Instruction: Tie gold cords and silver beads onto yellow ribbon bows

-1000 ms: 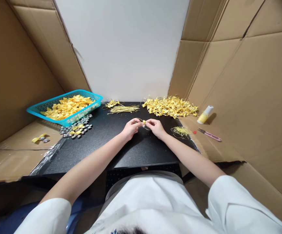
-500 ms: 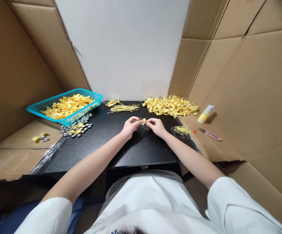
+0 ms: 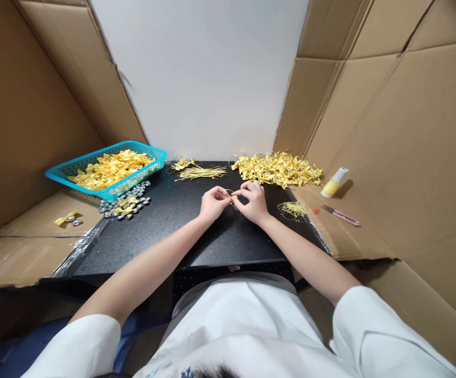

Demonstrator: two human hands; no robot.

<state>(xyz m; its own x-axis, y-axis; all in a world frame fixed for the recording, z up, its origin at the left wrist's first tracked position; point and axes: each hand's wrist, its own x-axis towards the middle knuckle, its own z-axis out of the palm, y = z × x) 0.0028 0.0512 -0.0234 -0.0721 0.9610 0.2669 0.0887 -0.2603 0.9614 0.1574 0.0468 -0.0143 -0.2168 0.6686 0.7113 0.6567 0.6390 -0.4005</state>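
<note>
Over the middle of the black table, my left hand point(image 3: 214, 203) pinches a small yellow ribbon bow point(image 3: 234, 198) that has a loop of thin gold cord. The fingertips cover most of the bow. My right hand point(image 3: 252, 201) meets it from the other side, thumb and forefinger closed on the bow or its cord, the other fingers lifted. Behind the hands lies a bundle of gold cords point(image 3: 202, 172). A heap of finished-looking yellow bows with cord loops point(image 3: 277, 169) rests at the back right.
A turquoise basket point(image 3: 105, 189) of yellow bows stands at the left. Silvery beads point(image 3: 105, 208) lie before it. To the right are yellow thread scraps point(image 3: 294, 210), pink-handled thread snips point(image 3: 346, 216) and a yellow thread spool point(image 3: 333, 183). Cardboard walls point(image 3: 409, 131) enclose both sides.
My right hand has turned and raised its fingers, and the bow now sits lower and more hidden between the fingertips. The left hand stays nearly in place.
</note>
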